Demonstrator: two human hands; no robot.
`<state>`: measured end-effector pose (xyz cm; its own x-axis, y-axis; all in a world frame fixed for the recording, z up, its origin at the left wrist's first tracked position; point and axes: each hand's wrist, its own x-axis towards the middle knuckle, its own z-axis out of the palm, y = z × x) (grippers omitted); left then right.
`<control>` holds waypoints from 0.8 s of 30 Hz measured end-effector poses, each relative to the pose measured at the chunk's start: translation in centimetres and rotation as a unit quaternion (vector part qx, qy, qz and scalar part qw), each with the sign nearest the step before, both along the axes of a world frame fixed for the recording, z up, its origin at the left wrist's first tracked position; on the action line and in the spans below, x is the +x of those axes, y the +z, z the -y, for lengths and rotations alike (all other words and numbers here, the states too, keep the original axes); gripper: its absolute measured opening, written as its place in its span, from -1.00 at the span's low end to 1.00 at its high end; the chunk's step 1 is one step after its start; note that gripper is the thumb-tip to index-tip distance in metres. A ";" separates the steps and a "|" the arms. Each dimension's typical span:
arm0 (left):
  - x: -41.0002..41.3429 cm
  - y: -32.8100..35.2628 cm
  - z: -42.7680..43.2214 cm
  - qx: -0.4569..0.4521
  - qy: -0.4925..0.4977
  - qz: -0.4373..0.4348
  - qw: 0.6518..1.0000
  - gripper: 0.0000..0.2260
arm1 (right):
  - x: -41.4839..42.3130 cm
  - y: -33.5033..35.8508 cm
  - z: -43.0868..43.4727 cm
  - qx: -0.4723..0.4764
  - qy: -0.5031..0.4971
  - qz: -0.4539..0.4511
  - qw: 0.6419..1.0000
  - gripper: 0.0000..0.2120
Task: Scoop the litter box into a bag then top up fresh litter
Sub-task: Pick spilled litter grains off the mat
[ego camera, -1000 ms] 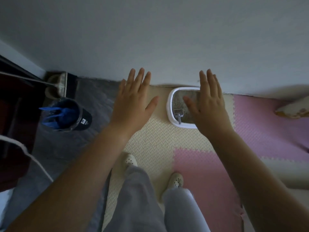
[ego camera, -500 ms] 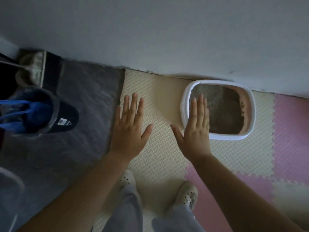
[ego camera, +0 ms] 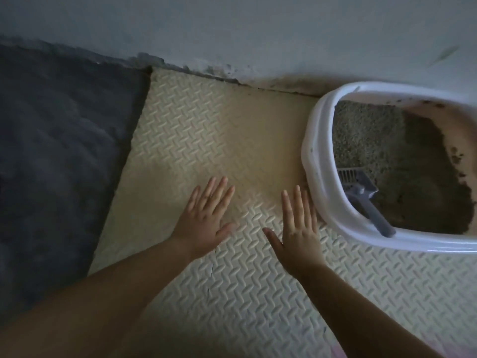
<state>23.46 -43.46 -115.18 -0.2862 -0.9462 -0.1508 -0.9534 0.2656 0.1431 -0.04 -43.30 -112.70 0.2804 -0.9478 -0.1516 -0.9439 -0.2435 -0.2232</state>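
Observation:
A white-rimmed litter box (ego camera: 316, 161) stands on the floor at the right, against the wall. It holds grey litter (ego camera: 366, 135), darker toward the right. A grey slotted scoop (ego camera: 361, 192) lies inside at the near left corner, its handle leaning on the rim. My left hand (ego camera: 205, 223) is spread flat, fingers straight, over the cream mat and holds nothing. My right hand (ego camera: 300, 231) is also spread flat, just left of the box's near corner, its fingers close beside the rim. No bag is in view.
A cream textured foam mat (ego camera: 206, 130) covers the floor under my hands. A dark grey rug (ego camera: 59, 151) lies to the left. The pale wall (ego camera: 232, 29) runs along the back, stained at its base.
The view has dropped much closer to the floor and shifted right. Both hands stay spread flat but now sit left of the box. The blue-lined bin, my feet and legs have left the view.

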 end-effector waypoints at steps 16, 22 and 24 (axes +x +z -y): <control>0.7 -7.5 0.6 -0.021 0.021 0.004 1.000 -0.34 | 0.7 -8.6 -2.6 0.022 -0.090 -0.030 0.995 -0.31; 0.4 -7.4 -0.7 -0.030 -0.010 0.002 1.000 -0.35 | 0.8 -7.6 -5.3 0.029 -0.121 0.043 0.991 -0.32; 0.2 -7.5 -1.4 -0.038 -0.045 0.006 0.998 -0.35 | 0.7 -7.3 -6.8 0.028 -0.135 0.072 0.988 -0.36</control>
